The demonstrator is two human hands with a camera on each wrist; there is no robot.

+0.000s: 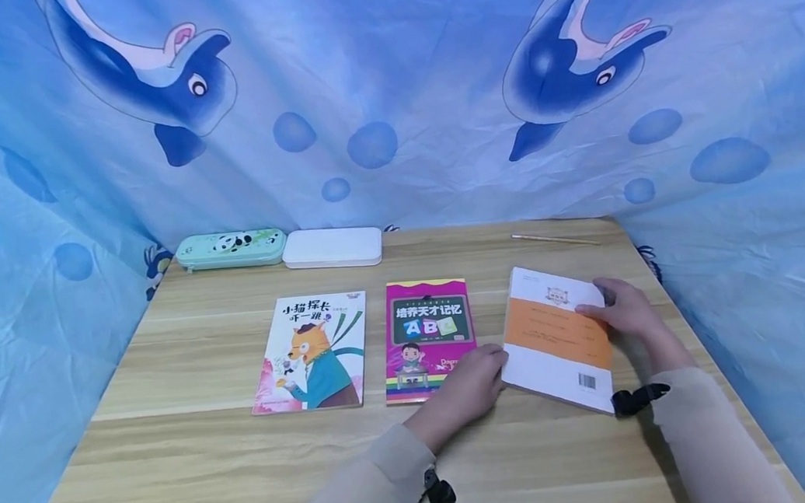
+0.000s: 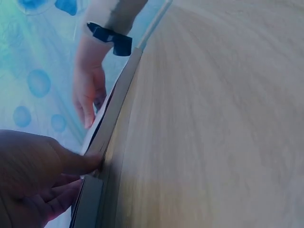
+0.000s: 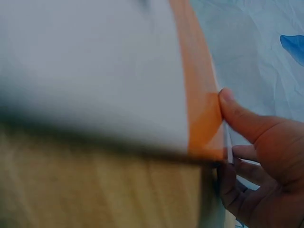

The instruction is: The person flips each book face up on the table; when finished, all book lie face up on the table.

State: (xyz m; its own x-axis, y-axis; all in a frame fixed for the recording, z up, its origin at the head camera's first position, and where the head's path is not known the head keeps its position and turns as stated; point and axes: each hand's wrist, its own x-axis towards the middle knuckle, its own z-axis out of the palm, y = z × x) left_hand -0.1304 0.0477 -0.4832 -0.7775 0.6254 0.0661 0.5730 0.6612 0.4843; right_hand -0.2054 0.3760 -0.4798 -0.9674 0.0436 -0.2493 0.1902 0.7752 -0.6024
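A white book with an orange band and a barcode (image 1: 556, 340) lies tilted at the right of the table. My right hand (image 1: 627, 310) pinches its right edge, thumb on the cover and fingers beneath, as the right wrist view shows of the hand (image 3: 266, 156). At the book's left edge, my left hand (image 1: 471, 383) grips the side between thumb and fingers (image 2: 42, 175). The left forearm overlaps a magenta book with ABC on it (image 1: 425, 297) and hides its lower right corner. Farther left lies a picture book with a cat in a teal coat (image 1: 319, 366).
Along the back edge stand a green pencil case with a panda (image 1: 234, 249) and a white flat case (image 1: 332, 248). A thin pencil (image 1: 556, 239) lies at the back right. Blue dolphin-print curtains (image 1: 396, 65) enclose the wooden table (image 1: 179, 470).
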